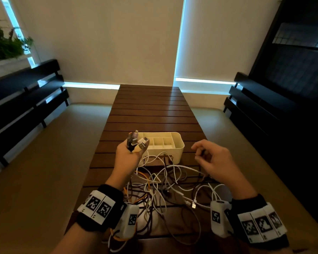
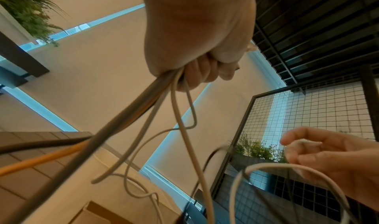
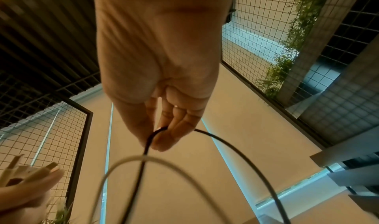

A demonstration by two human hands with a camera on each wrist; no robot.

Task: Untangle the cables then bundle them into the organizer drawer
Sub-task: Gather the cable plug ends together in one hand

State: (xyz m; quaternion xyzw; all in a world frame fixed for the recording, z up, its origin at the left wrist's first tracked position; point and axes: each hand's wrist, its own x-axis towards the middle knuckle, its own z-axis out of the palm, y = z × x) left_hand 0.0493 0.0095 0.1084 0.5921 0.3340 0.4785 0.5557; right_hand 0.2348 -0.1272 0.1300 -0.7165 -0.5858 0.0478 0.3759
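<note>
A tangle of white, dark and orange cables (image 1: 163,187) lies on the slatted wooden table (image 1: 151,110). My left hand (image 1: 129,154) is raised over it and grips several cables in a fist (image 2: 197,68), their plug ends (image 1: 137,141) sticking up above the fingers. The cords hang down from that fist (image 2: 143,114). My right hand (image 1: 209,158) hovers to the right of the organizer and pinches a thin dark cable (image 3: 149,140) between thumb and fingertips; a white cable loop (image 3: 143,159) hangs just below. The cream organizer drawer (image 1: 178,143) with small compartments stands behind the tangle.
Dark benches (image 1: 26,99) run along both sides of the table, the right one (image 1: 255,110) against a dark wall. A potted fern (image 1: 6,43) sits at the upper left. The far half of the table shows only bare slats.
</note>
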